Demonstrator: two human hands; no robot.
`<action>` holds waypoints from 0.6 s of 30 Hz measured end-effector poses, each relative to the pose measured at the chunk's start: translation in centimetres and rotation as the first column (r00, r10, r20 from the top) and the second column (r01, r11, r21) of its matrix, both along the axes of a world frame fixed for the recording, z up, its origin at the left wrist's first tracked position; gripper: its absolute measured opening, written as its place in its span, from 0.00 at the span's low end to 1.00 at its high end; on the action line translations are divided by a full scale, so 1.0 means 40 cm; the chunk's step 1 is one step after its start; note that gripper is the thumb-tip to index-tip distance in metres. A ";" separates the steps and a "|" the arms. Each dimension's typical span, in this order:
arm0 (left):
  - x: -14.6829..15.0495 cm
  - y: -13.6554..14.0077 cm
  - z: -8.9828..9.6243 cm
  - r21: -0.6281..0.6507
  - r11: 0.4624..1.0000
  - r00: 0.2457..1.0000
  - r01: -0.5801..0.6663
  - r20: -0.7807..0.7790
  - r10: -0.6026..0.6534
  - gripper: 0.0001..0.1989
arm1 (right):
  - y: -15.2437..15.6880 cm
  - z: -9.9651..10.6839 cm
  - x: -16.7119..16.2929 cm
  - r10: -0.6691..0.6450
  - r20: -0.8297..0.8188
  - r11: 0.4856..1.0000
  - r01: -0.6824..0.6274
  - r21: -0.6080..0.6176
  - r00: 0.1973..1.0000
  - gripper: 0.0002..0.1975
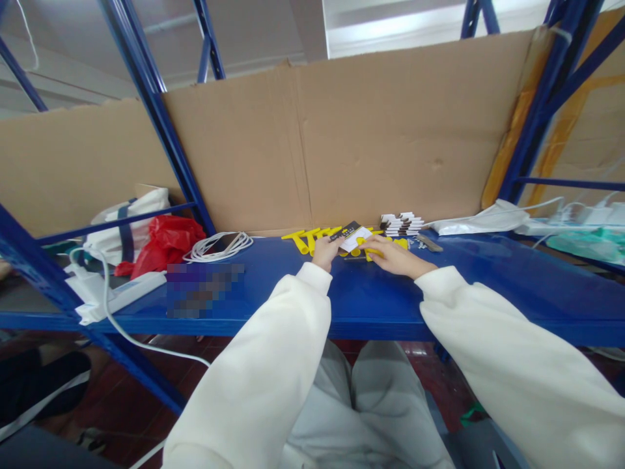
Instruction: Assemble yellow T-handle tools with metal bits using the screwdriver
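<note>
My left hand (pixel 326 253) is closed on the edge of a small black-and-white card (pixel 360 238), which it holds tilted above the blue shelf (pixel 278 286). Close on its right, my right hand (pixel 393 255) has its fingers closed on a yellow plastic piece (pixel 370 250), whose full shape the fingers hide. Several yellow T-shaped plastic pieces (pixel 299 241) lie in a row behind and left of my left hand. Behind my right hand stands a stack of small white-and-dark boxes or cards (pixel 401 225). Small metallic bits (pixel 420 245) and a flat grey-brown piece (pixel 431 243) lie beside it.
A coiled white cable (pixel 219 249), a red plastic bag (pixel 168 242) and a white power strip (pixel 134 292) lie to the left. On the right are a white pouch (pixel 481 219) and green plastic (pixel 586 246). Cardboard (pixel 390 137) walls the back; blue posts (pixel 146 124) frame the shelf.
</note>
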State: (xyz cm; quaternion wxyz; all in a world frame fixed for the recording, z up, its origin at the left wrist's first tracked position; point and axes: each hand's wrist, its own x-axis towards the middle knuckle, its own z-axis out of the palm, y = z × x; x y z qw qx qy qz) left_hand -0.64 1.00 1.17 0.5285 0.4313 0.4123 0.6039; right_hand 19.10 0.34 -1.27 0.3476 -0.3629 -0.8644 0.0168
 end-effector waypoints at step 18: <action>-0.009 0.031 -0.012 0.302 0.915 0.877 -0.266 -0.319 0.360 0.07 | -0.014 0.011 0.021 -0.266 0.138 0.961 0.251 0.116 0.954 0.22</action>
